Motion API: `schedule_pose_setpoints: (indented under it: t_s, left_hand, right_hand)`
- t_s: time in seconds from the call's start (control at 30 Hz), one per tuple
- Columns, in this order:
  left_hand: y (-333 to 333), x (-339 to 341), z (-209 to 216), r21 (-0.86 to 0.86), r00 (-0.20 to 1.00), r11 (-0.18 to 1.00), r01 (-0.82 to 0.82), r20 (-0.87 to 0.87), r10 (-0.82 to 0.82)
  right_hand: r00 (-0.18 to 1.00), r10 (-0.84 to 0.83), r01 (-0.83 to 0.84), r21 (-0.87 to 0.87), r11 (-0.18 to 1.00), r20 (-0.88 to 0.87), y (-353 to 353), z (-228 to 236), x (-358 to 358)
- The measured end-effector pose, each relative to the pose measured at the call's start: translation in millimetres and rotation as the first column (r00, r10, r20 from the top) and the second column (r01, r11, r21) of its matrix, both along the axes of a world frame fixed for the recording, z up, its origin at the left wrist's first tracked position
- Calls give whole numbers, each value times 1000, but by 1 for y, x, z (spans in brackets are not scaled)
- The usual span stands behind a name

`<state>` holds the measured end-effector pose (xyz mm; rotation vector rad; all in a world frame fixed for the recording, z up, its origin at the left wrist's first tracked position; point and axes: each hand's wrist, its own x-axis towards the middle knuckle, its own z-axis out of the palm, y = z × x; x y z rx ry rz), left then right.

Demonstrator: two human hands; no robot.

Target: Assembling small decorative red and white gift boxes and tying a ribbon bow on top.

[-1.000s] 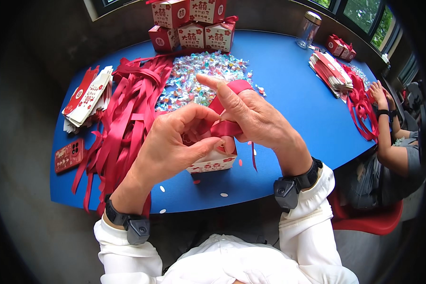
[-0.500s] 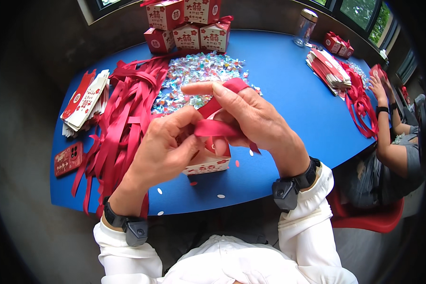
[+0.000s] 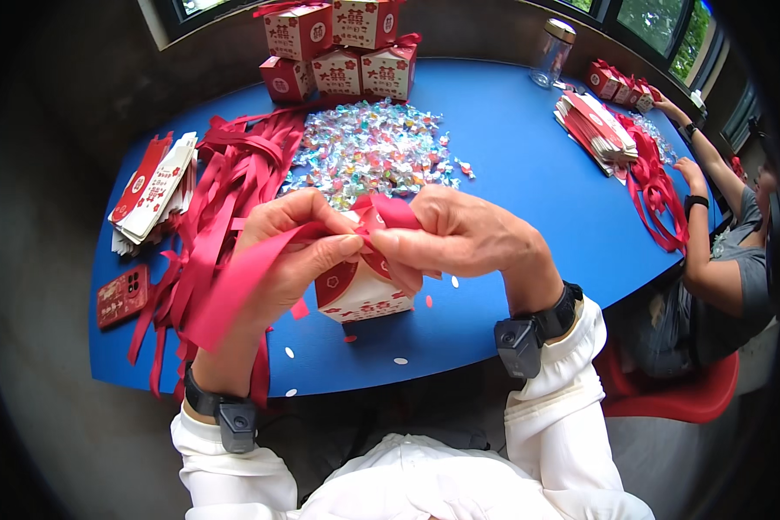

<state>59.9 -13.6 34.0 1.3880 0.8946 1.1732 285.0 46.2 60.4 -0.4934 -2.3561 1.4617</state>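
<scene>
A small white and red gift box [image 3: 366,290] stands near the front of the blue table, its top partly covered by my hands. Above it a red ribbon [image 3: 250,279] is looped and crossed. My left hand [image 3: 290,245] pinches the ribbon between thumb and fingertips, and a long tail hangs over the wrist. Fingers of my right hand [image 3: 468,238] are closed on the ribbon's other side, where a loop stands up. The two hands almost meet over the box; the crossing itself is partly hidden by the fingertips.
Wrapped candies [image 3: 368,149] are heaped beyond the box. Loose red ribbons [image 3: 225,195] lie to the left, beside flat folded boxes [image 3: 158,192] and a phone [image 3: 123,296]. Finished boxes [image 3: 338,71] are stacked at the back. A glass bottle [image 3: 552,54] and a co-worker [image 3: 719,251] are on the right.
My hands have drawn the ribbon tighter over the box, and a long tail now falls across my left wrist. At the right, the co-worker's arm has reached out to the small boxes.
</scene>
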Motion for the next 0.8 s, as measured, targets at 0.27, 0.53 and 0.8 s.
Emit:
schedule_pose_setpoints:
  t_s: [0.27, 0.53, 0.8]
  left_hand:
    - [1, 8, -7, 57, 998, 998, -28, 63, 25]
    - [4, 10, -12, 107, 978, 992, 67, 190, -86]
    - [6, 9, -19, 216, 999, 976, -9, 50, -2]
  right_hand:
    - [999, 36, -39, 169, 985, 21, -9, 2, -3]
    - [984, -166, 164, -26, 986, -62, -4, -8, -8]
    - [946, -314, 323, 148, 935, -82, 4, -13, -9]
